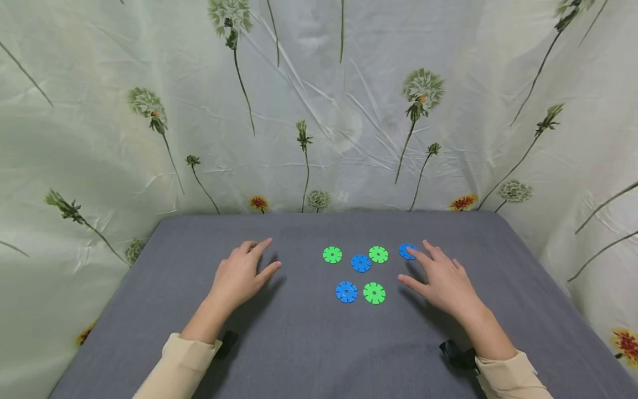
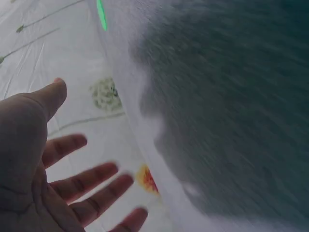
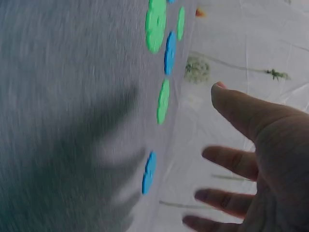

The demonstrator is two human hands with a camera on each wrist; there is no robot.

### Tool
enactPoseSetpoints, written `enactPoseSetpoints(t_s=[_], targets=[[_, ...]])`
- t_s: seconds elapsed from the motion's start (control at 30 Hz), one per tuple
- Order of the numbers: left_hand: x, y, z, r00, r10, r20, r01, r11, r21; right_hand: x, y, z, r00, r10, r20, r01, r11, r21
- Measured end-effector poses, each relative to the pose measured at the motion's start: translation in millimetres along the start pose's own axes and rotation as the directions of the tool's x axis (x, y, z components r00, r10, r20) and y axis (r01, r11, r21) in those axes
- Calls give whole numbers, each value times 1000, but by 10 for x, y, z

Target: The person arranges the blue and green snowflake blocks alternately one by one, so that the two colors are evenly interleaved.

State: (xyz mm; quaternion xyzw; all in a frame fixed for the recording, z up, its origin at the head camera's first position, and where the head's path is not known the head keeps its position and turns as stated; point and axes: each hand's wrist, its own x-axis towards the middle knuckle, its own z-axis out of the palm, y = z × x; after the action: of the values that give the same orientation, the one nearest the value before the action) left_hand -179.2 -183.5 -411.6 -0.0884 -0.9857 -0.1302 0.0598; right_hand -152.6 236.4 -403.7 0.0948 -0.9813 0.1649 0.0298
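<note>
Three blue notched discs and three green ones lie flat on a grey cloth-covered table (image 1: 299,343). At the back are a green disc (image 1: 332,255), a blue disc (image 1: 361,263), another green disc (image 1: 378,254) and a blue disc (image 1: 405,251). Nearer sit a blue disc (image 1: 346,292) and a green disc (image 1: 374,293), side by side. My left hand (image 1: 242,275) hovers left of the discs, fingers spread and holding nothing. On the other side my right hand (image 1: 443,280) is over the table, its index finger overlapping the far-right blue disc in the head view; its fingers are apart and hold nothing.
Behind the table hangs a pale curtain (image 1: 349,111) printed with dandelions, reaching round both sides. Dark straps (image 1: 457,356) show at the wrists, beside cream sleeves (image 1: 510,377). Both hands cast shadows on the cloth.
</note>
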Motion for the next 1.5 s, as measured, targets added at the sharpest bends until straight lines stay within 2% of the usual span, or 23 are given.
enactPoseSetpoints(t_s=[0.1, 0.23, 0.33, 0.43, 0.53, 0.6, 0.73, 0.87, 1.07, 1.23, 1.5], targets=[[132, 98, 54, 998, 57, 39, -55, 998, -38, -4, -90, 69, 997, -70, -31, 71, 997, 22], [332, 236, 134, 989, 111, 96, -95, 983, -156, 22, -237, 209, 993, -115, -10, 116, 989, 90], [487, 313, 204, 980, 149, 130, -115, 965, -235, 56, -342, 308, 988, -154, 28, 148, 977, 153], [627, 371, 289, 970, 178, 164, -124, 948, -293, 104, -429, 377, 974, -212, 84, 184, 949, 256], [747, 421, 386, 962, 192, 196, -121, 938, -323, 165, -519, 430, 955, -257, 146, 193, 916, 353], [815, 452, 451, 959, 190, 210, -113, 936, -334, 202, -582, 459, 945, -271, 183, 187, 907, 377], [917, 519, 543, 958, 170, 233, -84, 937, -339, 250, -685, 509, 944, -244, 220, 164, 930, 328], [979, 588, 583, 954, 138, 267, -45, 944, -327, 268, -721, 528, 951, -212, 225, 149, 952, 268], [1028, 654, 616, 952, 112, 283, -18, 949, -316, 296, -727, 525, 953, -213, 216, 159, 958, 240], [1054, 694, 634, 953, 96, 286, 0, 948, -318, 331, -730, 533, 953, -227, 202, 170, 949, 265], [1051, 743, 617, 952, 99, 289, -1, 947, -322, 372, -780, 562, 959, -219, 182, 176, 957, 230]])
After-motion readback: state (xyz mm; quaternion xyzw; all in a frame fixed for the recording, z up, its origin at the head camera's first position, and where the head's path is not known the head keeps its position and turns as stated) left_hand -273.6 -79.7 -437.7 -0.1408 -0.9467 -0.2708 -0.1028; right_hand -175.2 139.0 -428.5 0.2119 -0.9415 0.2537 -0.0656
